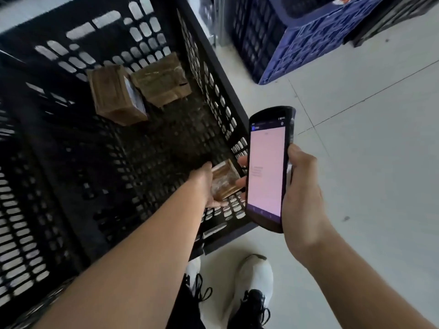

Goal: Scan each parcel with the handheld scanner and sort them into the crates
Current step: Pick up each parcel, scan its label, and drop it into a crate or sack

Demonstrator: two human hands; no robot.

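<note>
We see the left hand (207, 184) reach down into the black crate (213, 65), its fingers curled round a small brown parcel (224, 180) in the near right corner. The right hand (303, 200) grips the handheld scanner (268, 169) just right of it, screen lit. Two more cardboard parcels (116, 93) (161, 79) lie at the far end of the crate. A blue crate (297, 36) stands far right on the floor (368, 138).
</note>
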